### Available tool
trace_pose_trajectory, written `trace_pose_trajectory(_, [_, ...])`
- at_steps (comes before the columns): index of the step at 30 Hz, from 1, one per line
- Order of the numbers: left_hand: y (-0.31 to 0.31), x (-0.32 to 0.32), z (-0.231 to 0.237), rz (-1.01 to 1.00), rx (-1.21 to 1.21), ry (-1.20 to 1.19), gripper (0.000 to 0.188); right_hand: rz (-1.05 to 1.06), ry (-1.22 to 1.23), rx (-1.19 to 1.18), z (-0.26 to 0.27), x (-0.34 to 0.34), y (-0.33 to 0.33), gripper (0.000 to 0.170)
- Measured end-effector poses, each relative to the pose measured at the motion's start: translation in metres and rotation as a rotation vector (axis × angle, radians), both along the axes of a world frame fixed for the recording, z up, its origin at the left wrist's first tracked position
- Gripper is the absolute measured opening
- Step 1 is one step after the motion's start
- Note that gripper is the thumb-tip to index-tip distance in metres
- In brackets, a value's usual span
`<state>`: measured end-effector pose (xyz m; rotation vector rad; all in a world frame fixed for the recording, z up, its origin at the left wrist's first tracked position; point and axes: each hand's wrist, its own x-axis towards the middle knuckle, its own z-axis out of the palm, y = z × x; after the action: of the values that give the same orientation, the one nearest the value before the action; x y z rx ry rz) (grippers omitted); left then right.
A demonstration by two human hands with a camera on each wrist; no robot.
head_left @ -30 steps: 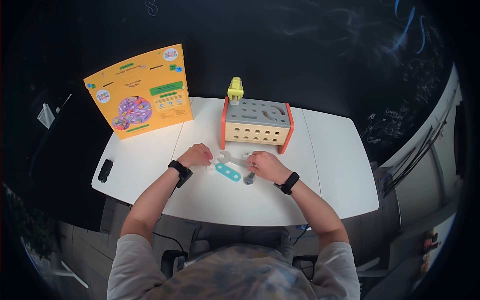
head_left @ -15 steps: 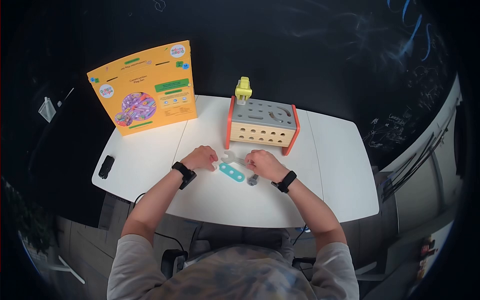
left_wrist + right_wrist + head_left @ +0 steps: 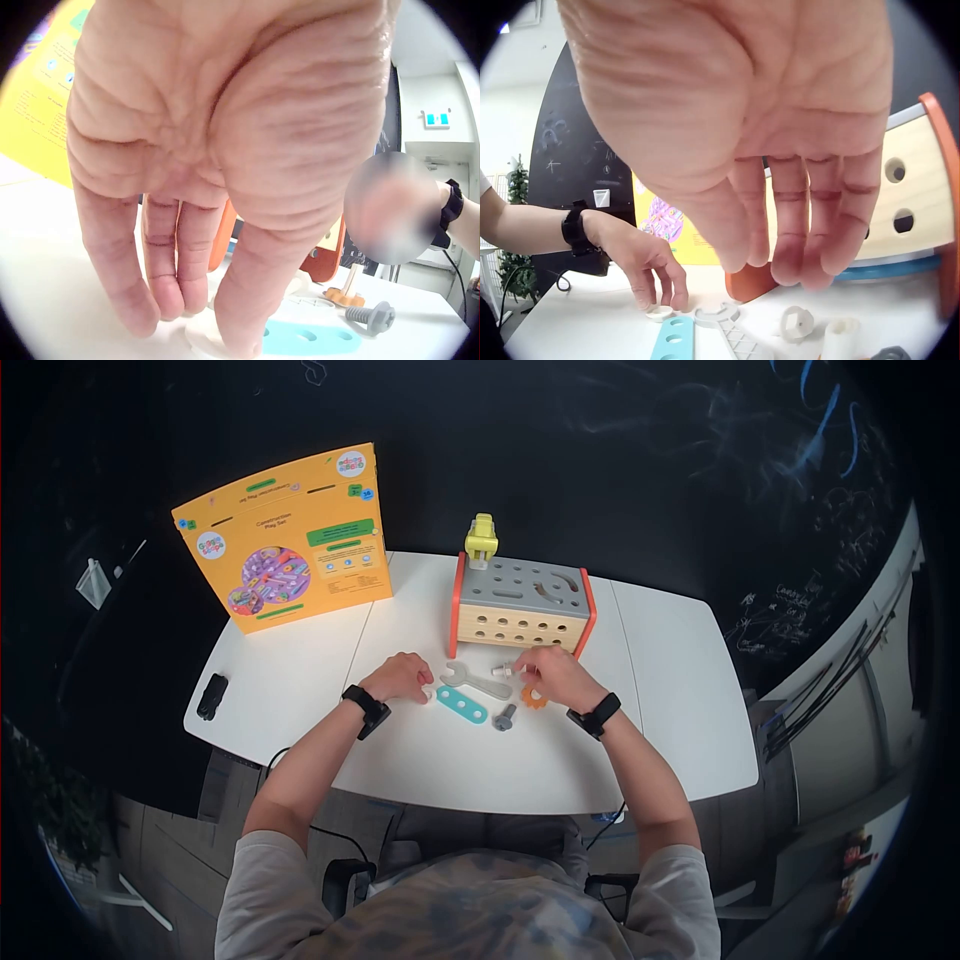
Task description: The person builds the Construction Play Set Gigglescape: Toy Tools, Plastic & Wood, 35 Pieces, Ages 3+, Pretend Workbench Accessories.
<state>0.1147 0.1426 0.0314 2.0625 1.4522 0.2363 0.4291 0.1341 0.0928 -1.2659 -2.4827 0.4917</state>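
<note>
In the head view my left hand (image 3: 400, 677) is low over the table, thumb and fingertips at a small white ring (image 3: 429, 696). The left wrist view has my thumb on that ring (image 3: 199, 337), pinching it. Fingers extended, my right hand (image 3: 555, 672) hangs above an orange gear (image 3: 534, 698) and a white bolt (image 3: 502, 670), holding nothing. A pale peg (image 3: 352, 280) stands up from the gear. Between the hands lie a grey wrench (image 3: 475, 681), a teal strip with holes (image 3: 462, 706) and a grey bolt (image 3: 504, 717).
Behind the pieces stands a toy workbench (image 3: 515, 626) with orange-red sides, a yellow clamp (image 3: 481, 536) on its top. A tall yellow box (image 3: 280, 535) is at the back left. A black object (image 3: 211, 697) lies near the table's left edge.
My right hand has left the wrench handle and moved right, uncovering the handle and the orange gear. My left hand has closed in on the white ring.
</note>
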Motion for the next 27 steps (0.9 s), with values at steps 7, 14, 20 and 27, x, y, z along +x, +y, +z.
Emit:
trace_pose_trajectory(7, [0.0, -0.001, -0.002, -0.018, 0.031, -0.036, 0.043, 0.168, -0.155, -0.042, -0.03, -0.013, -0.038, 0.032])
trace_pose_trajectory(14, [-0.005, 0.001, 0.009, 0.008, 0.011, -0.005, 0.047, 0.203, -0.189, 0.002, -0.057, -0.022, -0.045, 0.02])
trace_pose_trajectory(20, [-0.013, 0.019, 0.034, 0.023, 0.219, -0.083, 0.04, 0.176, 0.191, -0.223, -0.017, -0.021, -0.032, 0.014])
trace_pose_trajectory(27, [-0.032, 0.058, 0.072, -0.22, 0.175, -0.529, 0.024, 0.153, 0.74, -0.621, -0.001, -0.022, -0.02, 0.019])
